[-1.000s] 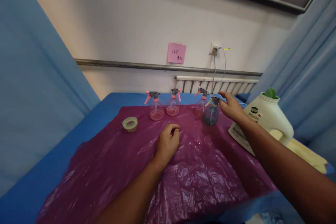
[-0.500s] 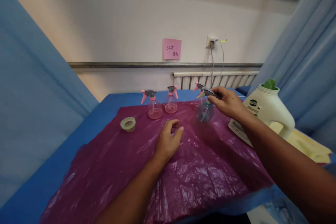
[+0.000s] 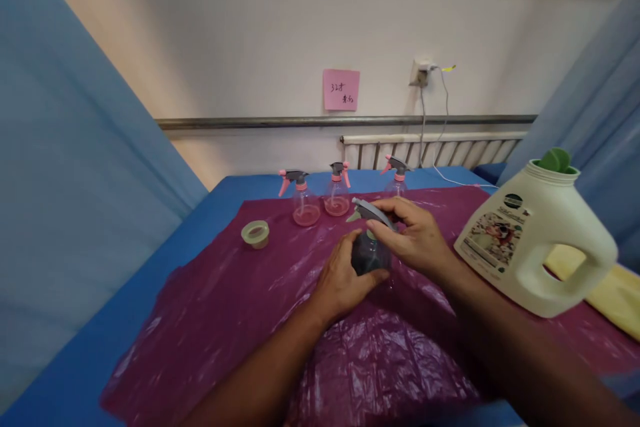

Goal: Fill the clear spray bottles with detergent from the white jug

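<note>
A dark-tinted spray bottle (image 3: 369,252) with a grey trigger head is between my two hands, over the purple plastic sheet (image 3: 210,320). My left hand (image 3: 345,278) wraps round its body from the left. From the right, my right hand (image 3: 413,232) grips the grey spray head. Behind it stand clear spray bottles with pink triggers: one at the left (image 3: 305,207), one in the middle (image 3: 337,197) and one at the right (image 3: 397,180), partly hidden by my right hand. The left and middle bottles have a little liquid at the bottom.
A small round pale-green tub (image 3: 256,233) sits on the sheet at the left. To the right is a large cream jug (image 3: 535,240) with a green piece in its mouth, and a yellow cloth (image 3: 615,293). Blue curtains (image 3: 75,147) hang at both sides.
My right hand has brought the dark spray bottle nearer, away from the right pink-trigger bottle. My left hand has moved right and closed round its body. The view has shifted slightly.
</note>
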`<state>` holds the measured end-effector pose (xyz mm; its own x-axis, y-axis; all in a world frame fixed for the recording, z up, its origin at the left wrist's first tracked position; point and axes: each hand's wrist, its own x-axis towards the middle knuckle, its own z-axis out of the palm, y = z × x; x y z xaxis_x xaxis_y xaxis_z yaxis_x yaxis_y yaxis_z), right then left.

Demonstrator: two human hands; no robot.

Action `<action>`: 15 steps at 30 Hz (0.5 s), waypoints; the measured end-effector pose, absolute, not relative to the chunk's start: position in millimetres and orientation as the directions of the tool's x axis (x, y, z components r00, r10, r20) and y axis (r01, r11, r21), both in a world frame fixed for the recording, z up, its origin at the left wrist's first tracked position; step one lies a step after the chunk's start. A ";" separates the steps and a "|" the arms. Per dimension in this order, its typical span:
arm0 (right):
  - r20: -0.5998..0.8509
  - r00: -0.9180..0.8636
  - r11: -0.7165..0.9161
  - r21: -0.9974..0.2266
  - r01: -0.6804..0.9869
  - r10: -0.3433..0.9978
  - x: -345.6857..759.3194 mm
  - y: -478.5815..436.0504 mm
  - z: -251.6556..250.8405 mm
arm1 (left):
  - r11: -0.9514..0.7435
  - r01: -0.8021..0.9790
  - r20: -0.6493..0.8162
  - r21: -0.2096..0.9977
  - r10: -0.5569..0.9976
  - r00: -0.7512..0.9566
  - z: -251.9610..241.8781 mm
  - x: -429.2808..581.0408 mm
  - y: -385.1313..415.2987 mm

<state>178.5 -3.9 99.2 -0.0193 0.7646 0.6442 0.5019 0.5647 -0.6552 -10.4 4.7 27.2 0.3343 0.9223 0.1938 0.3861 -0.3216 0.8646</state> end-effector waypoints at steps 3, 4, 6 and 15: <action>0.599 -0.008 0.546 -0.724 0.423 0.801 179.3 -1.9 86.8 | -0.336 0.381 0.201 0.861 0.914 0.352 25.3 -5.3 4.8; 0.588 -0.005 0.538 -0.736 0.410 0.809 180.6 -1.5 84.0 | -0.340 0.388 0.205 0.857 0.914 0.349 24.6 -4.1 5.1; 0.571 -0.006 0.523 -0.748 0.408 0.821 184.2 -1.0 79.6 | -0.350 0.408 0.213 0.843 0.915 0.343 23.3 -2.7 5.8; 0.423 -0.025 0.398 -0.827 0.397 0.906 193.3 -1.1 64.2 | -0.390 0.376 0.262 0.841 0.901 0.347 19.6 0.1 6.1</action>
